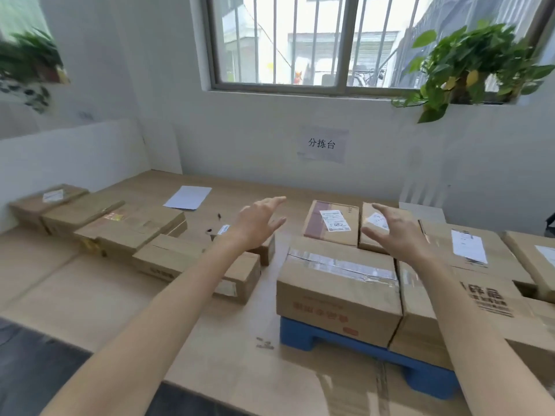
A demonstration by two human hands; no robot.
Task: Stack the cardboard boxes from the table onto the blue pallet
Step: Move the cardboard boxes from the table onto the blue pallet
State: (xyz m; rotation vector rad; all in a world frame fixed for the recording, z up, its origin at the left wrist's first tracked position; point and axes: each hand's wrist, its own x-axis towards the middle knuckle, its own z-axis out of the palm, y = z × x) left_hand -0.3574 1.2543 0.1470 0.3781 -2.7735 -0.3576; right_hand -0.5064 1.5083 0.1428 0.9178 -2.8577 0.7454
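Note:
A blue pallet (345, 340) lies on the table at the near right. On it stands a taped cardboard box (336, 289) with a larger printed box (468, 298) beside it on the right. Behind them lie a labelled box with a dark red band (330, 220) and another labelled box (375, 229). My left hand (258, 223) hovers open above the table, left of the red-banded box. My right hand (396, 232) hovers open over the labelled box behind the pallet. Neither hand holds anything.
A row of several flat cardboard boxes (126, 226) runs across the table's left side. A white sheet (187, 197) lies at the back. More boxes (531, 256) sit at the far right. A potted plant (468, 67) stands on the windowsill.

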